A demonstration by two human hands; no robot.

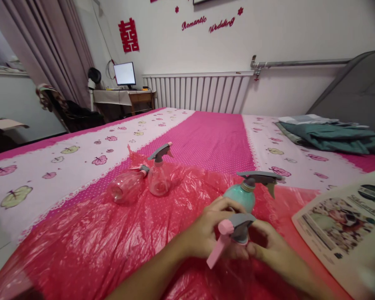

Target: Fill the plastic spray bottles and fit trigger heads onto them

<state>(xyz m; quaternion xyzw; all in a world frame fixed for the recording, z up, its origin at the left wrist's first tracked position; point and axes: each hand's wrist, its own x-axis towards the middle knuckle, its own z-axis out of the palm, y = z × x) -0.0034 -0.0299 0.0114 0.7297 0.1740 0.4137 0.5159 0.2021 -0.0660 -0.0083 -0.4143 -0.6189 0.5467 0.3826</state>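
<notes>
On the bed (206, 133), a red plastic sheet (81, 233) covers the near part. At its far left a clear pink bottle (125, 186) lies on its side, touching an upright clear pink bottle (158, 177) with a grey trigger. Near the middle, the left hand (206, 233) curls around a sprayer head (236, 229), grey with a pink nozzle cap and a pink lever slanting down to the left. A teal bottle (242, 196) stands just behind it. The right hand (268, 246) grips the sprayer head from the right, fingers closed. A printed sheet (340, 225) lies at the near right.
</notes>
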